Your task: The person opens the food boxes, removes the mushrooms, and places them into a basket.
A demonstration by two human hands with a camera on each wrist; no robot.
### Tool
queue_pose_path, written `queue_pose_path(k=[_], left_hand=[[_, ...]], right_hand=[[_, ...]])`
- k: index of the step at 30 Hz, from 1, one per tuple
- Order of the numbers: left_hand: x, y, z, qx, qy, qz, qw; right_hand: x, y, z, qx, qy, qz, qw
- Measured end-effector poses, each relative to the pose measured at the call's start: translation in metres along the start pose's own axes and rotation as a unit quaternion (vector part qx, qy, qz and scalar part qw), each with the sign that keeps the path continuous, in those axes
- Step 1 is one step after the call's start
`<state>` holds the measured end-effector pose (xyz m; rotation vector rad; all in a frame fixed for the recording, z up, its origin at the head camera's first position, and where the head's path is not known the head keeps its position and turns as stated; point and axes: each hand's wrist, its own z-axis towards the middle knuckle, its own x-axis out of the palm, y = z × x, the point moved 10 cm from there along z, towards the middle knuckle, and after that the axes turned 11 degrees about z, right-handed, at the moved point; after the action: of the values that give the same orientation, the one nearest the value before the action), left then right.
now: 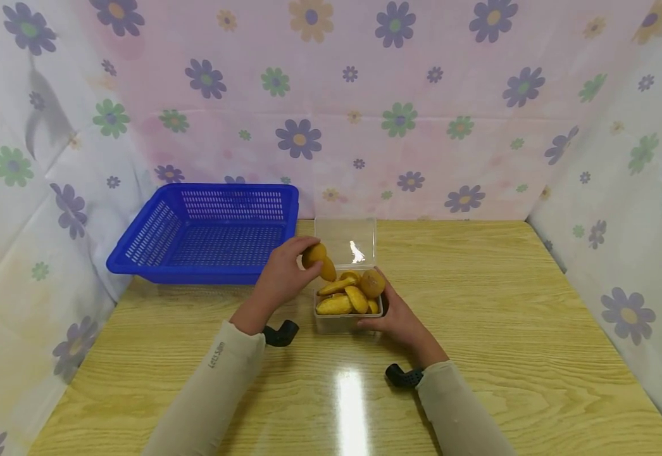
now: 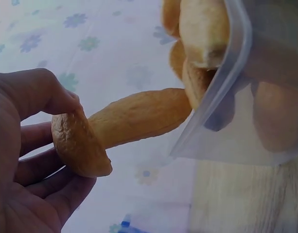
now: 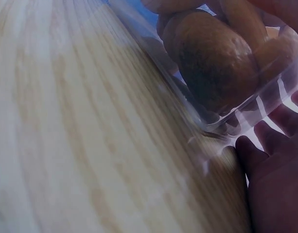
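My left hand [image 1: 282, 272] pinches a yellow-brown mushroom [image 1: 316, 253] by its cap, above the left rear of a clear plastic box [image 1: 339, 324]. In the left wrist view, the mushroom's thick stem [image 2: 144, 116] points towards the box, its tip close to the pieces inside; whether they touch I cannot tell. Several more mushrooms [image 1: 333, 305] fill the box up to its rim. Around the box's right side, my right hand [image 1: 402, 320] holds it, thumb at the front and fingers towards the back. The right wrist view shows mushrooms [image 3: 217, 58] through the clear wall.
Behind the box lies its clear lid [image 1: 339, 237], tilted back and catching a glare. A blue plastic basket [image 1: 202, 275] with slotted sides stands at the back left of the wooden table [image 1: 507, 316]. Flowered cloth [image 1: 342, 139] encloses the back and sides.
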<state>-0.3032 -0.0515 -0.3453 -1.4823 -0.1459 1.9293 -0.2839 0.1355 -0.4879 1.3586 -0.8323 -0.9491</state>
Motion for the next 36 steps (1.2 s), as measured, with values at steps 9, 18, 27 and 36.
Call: queue_pose_path(k=[9, 18, 27, 36], left_hand=[[-0.013, 0.014, -0.004, -0.038, -0.003, -0.015, 0.9992], [-0.027, 0.03, -0.006, -0.061, -0.021, -0.028, 0.9975], [-0.035, 0.047, -0.01, -0.087, -0.026, -0.033, 0.9953], [-0.047, 0.062, -0.013, -0.109, -0.053, -0.037, 0.9919]], right_hand=[[0.002, 0.006, -0.002, 0.015, -0.011, 0.012, 1.0], [0.003, 0.012, -0.002, 0.001, -0.016, 0.016, 1.0], [0.002, 0.007, 0.001, -0.026, -0.004, 0.021, 0.999], [0.0, 0.009, -0.001, 0.004, -0.008, 0.009, 1.0]])
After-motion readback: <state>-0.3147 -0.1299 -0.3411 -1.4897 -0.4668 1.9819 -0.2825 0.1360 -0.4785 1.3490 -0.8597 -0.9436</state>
